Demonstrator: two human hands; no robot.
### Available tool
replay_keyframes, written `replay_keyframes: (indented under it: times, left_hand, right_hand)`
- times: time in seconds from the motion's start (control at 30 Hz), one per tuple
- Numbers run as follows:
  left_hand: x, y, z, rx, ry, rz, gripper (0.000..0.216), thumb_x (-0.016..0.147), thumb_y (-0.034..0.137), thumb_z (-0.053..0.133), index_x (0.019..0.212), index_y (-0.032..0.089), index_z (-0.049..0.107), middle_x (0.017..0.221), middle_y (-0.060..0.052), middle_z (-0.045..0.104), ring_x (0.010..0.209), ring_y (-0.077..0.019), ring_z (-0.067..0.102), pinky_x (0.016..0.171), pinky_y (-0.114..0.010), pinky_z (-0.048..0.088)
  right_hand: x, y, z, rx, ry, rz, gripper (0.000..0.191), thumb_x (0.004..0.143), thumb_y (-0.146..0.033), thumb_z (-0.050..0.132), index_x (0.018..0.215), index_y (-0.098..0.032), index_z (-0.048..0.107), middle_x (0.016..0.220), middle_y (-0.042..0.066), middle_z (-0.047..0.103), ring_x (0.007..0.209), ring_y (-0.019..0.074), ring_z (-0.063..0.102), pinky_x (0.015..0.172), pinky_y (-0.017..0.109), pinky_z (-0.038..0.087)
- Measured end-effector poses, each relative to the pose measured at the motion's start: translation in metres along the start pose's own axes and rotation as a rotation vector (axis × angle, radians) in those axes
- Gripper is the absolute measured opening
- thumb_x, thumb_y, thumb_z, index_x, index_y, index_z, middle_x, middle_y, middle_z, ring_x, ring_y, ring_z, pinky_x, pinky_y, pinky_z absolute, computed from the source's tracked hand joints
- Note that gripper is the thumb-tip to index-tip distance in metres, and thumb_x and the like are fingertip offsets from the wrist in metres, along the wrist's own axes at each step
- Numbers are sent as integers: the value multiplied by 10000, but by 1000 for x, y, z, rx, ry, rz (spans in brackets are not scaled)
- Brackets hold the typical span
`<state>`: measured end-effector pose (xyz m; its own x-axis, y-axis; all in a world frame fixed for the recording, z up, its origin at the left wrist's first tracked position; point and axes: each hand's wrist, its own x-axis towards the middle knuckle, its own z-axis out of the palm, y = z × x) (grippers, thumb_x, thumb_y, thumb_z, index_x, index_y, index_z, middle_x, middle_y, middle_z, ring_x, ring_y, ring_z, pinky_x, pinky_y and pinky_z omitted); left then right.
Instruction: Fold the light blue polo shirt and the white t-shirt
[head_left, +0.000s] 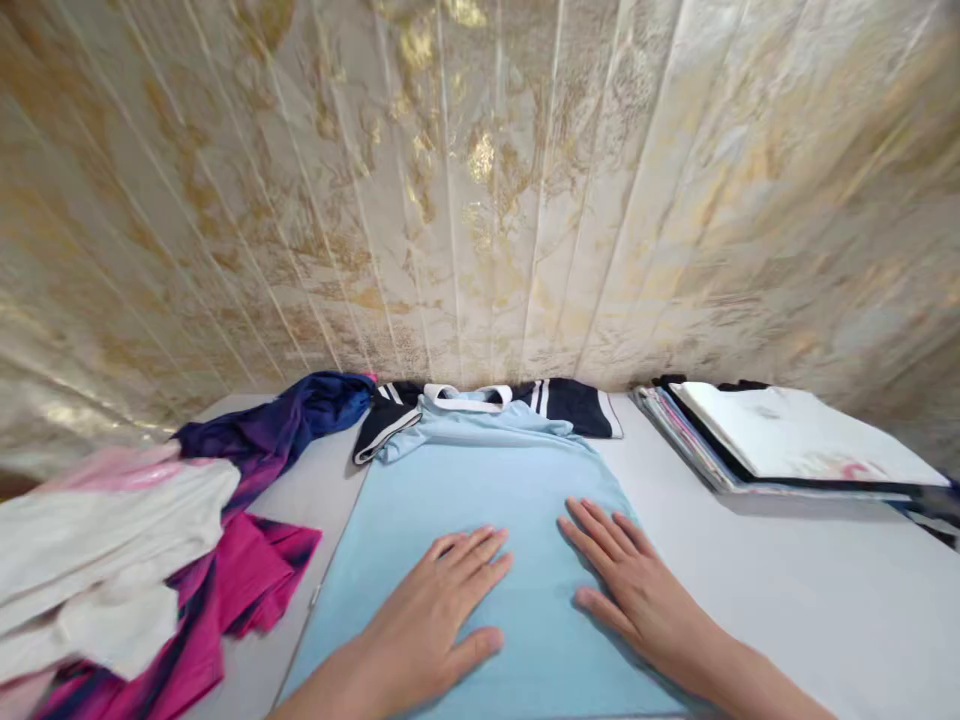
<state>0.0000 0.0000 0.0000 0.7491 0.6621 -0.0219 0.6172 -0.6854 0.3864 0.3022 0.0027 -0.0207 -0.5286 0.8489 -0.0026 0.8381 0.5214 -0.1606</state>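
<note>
A light blue T-shirt [465, 490] lies spread out in front of me, its white collar [469, 398] pointing away. Its dark navy sleeves with white stripes stick out to both sides, and the cloth is rumpled just below the collar. On the left part of the shirt's body rests my left hand [435, 610], palm down with fingers stretched out. My right hand [630, 580] lies flat on the right part, fingers a little spread and thumb apart. Neither hand grips anything. The shirt's bottom edge is partly hidden by my forearms.
Loose clothes lie in a heap at the left: a white garment [112, 560] and a pink-and-navy one [255, 570]. A stack of folded clothes, topped by a white one [810, 435], stands at the right. Behind the white table [750, 570] hangs a gold-patterned curtain [480, 200].
</note>
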Motion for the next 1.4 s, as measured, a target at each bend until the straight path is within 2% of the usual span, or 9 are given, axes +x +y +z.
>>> replay_keyframes:
  times: [0.23,0.33,0.4,0.57,0.7,1.03,1.17,1.27,1.4]
  left_hand:
    - [10,31,-1,64,126,133,472,931,328,561,1377,232,439,1501,-77,401,1355,-255,376,1081,-408,309]
    - [22,46,13,60,137,288,202,903,358,626,1070,244,609,1199,-7,625,1110,-192,537,899,-301,383]
    - [32,52,25,95,126,332,88,917,336,620,929,249,625,998,25,644,927,-160,557,752,-275,374]
    - [51,62,42,214,129,318,116,913,285,631,842,206,585,826,30,625,724,-151,531,592,-295,308]
    - [60,71,43,291,131,310,272,891,435,620,811,181,561,773,8,641,659,-159,558,531,-311,288]
    - [65,76,18,97,106,166,56,896,216,578,858,179,558,856,7,663,719,-146,590,640,-279,384]
    - [63,67,23,14,137,299,142,900,329,615,958,204,583,970,3,646,891,-162,571,783,-271,393]
    - [60,62,29,-5,120,421,339,908,488,581,1153,253,566,1241,-20,573,1121,-190,508,926,-299,364]
    - [57,63,31,109,109,467,307,992,371,450,1285,289,498,1426,-7,467,1287,-198,407,952,-322,354]
  right_hand:
    - [14,-13,-29,87,-41,-77,578,955,-456,453,1479,-234,349,1552,93,313,1438,291,250,1132,550,284]
    - [38,-16,-40,133,-64,-186,444,950,-312,474,1385,-222,480,1484,100,444,1343,254,436,1076,461,394]
    - [57,-8,-39,132,-23,-194,391,935,-241,474,1320,-226,538,1461,103,473,1289,249,497,1036,445,428]
    - [87,28,-22,85,125,-166,417,965,-315,446,1373,-239,485,1492,95,432,1371,250,390,1062,463,384]
    - [89,37,-15,51,143,-157,441,985,-332,403,1411,-220,442,1518,99,391,1396,244,350,1073,464,368]
    - [88,41,0,-69,197,-98,465,991,-374,394,1426,-216,429,1534,101,359,1416,246,314,1085,458,355]
    - [88,46,2,-89,211,-63,487,994,-421,375,1434,-215,415,1534,92,359,1418,236,311,1093,456,343]
    - [90,51,1,-83,205,-54,489,998,-425,357,1441,-223,403,1539,80,349,1416,228,315,1098,457,337]
    - [93,58,1,-72,197,-50,497,998,-426,354,1448,-218,392,1541,84,343,1415,228,318,1106,465,330]
